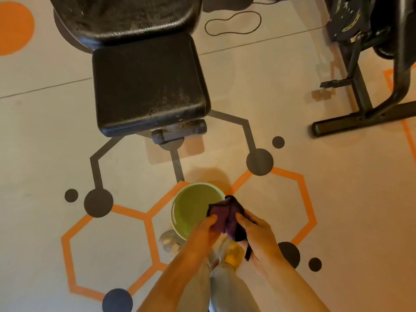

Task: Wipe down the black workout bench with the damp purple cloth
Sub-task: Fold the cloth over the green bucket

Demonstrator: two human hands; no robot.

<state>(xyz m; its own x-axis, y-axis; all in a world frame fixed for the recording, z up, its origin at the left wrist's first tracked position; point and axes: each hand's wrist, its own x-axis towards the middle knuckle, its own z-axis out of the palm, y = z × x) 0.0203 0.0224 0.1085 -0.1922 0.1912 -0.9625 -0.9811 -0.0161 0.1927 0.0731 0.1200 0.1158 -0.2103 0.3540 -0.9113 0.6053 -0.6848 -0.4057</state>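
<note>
The black workout bench [148, 84] stands ahead of me, its padded seat dusty and speckled near the front edge, the backrest [126, 16] rising behind it. Both of my hands hold the bunched purple cloth [227, 218] low in the view, over the right rim of a green bowl [191, 210] on the floor. My left hand [202, 233] pinches the cloth's left side. My right hand [258, 235] grips its right side, with a dark strip of cloth hanging below. The cloth is well short of the bench and does not touch it.
A black exercise machine frame [364, 104] stands at the right. A thin black cord loop [234, 23] lies on the floor behind the bench. The floor carries orange hexagons and grey dots. My legs and feet [227, 255] show under my hands.
</note>
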